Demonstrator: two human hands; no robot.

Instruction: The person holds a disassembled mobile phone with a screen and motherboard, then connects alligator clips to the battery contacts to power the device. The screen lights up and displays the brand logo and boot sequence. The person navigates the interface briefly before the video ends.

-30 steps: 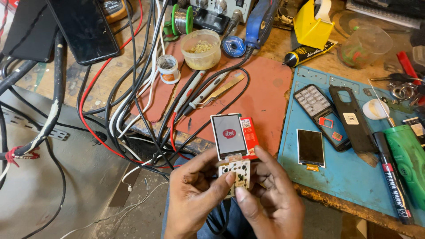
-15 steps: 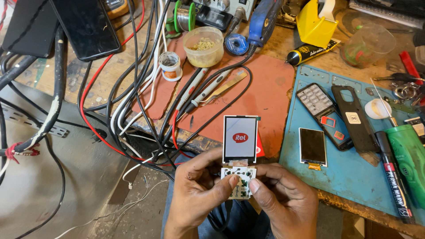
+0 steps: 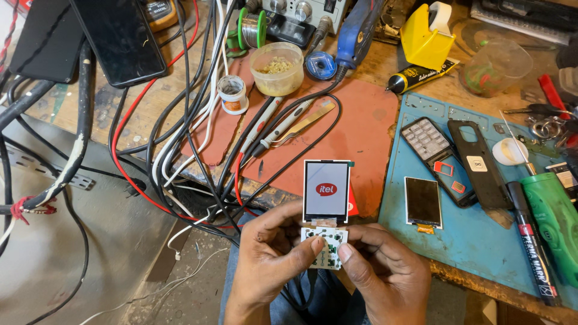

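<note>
I see both hands low in the middle of the view, just off the near edge of the bench (image 3: pixel 150 129). The left hand (image 3: pixel 265 265) and the right hand (image 3: pixel 385 274) together grip one small phone board (image 3: pixel 325 245), a white keypad panel with a lit screen (image 3: pixel 326 191) standing up from its top edge. Each thumb presses on the keypad face, and the fingers curl behind it, so both hands are closed on this one piece.

I count one red mat (image 3: pixel 355 135) and one blue mat (image 3: pixel 475 210) lying side by side on the bench. On the blue mat I count one loose dark screen (image 3: pixel 422 201), one keypad front (image 3: pixel 428 139) and one black back cover (image 3: pixel 478 162), the last two touching. To their right lie one black marker (image 3: pixel 533 241) and one green cylinder (image 3: pixel 557 222), just beside each other.

Across the red mat I count two probe pens (image 3: pixel 274 123) lying almost parallel. Behind them stand one plastic tub (image 3: pixel 277 69), one small white jar (image 3: pixel 232 94) and one green solder spool (image 3: pixel 250 29). One yellow tape dispenser (image 3: pixel 426 37) and one black glue tube (image 3: pixel 420 75) sit further right. One black phone (image 3: pixel 120 39) rests at the far left among many tangled cables (image 3: pixel 174 150), too many to count.
</note>
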